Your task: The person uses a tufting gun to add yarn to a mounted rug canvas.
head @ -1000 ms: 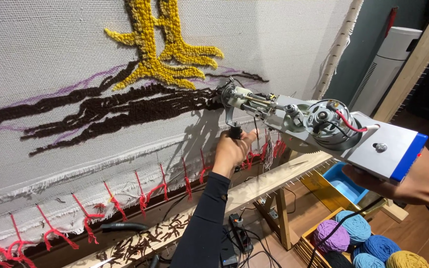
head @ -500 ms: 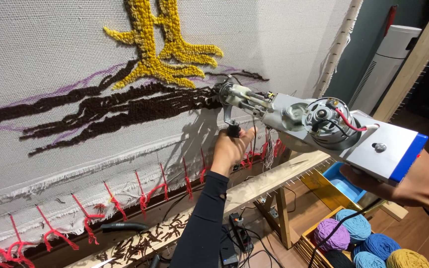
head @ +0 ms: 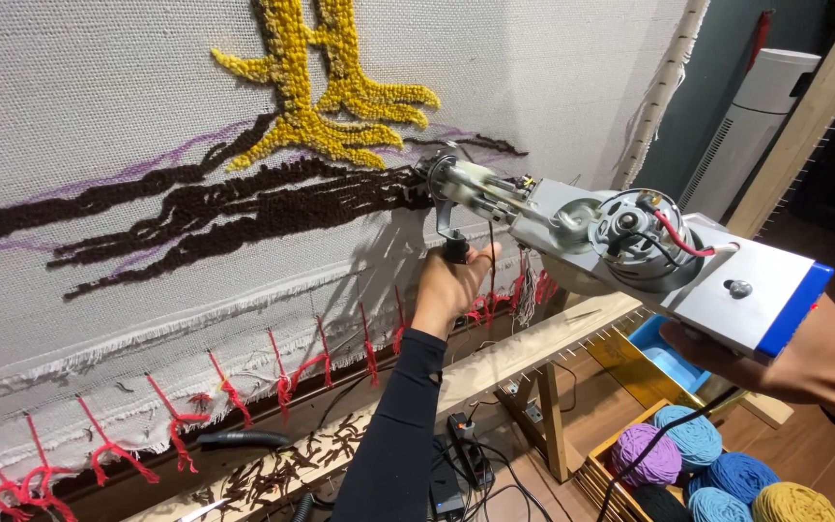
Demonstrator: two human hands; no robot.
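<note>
While left hand (head: 451, 280) grips the front handle and right hand (head: 775, 362) clasps the tufting gun (head: 620, 256), a tilted needle could tear the cloth (head: 99, 106).

Open air lies right of the stretched white backing cloth (head: 99, 116). Below, the pale wooden frame rail (head: 533, 343), red yarn ties (head: 282, 372) and crate of yarn balls (head: 707, 469) crowd passage.

Grey tufting gun (head: 611, 242) — blue-ended, motor exposed — tip against stretched cloth (head: 99, 116).
</note>
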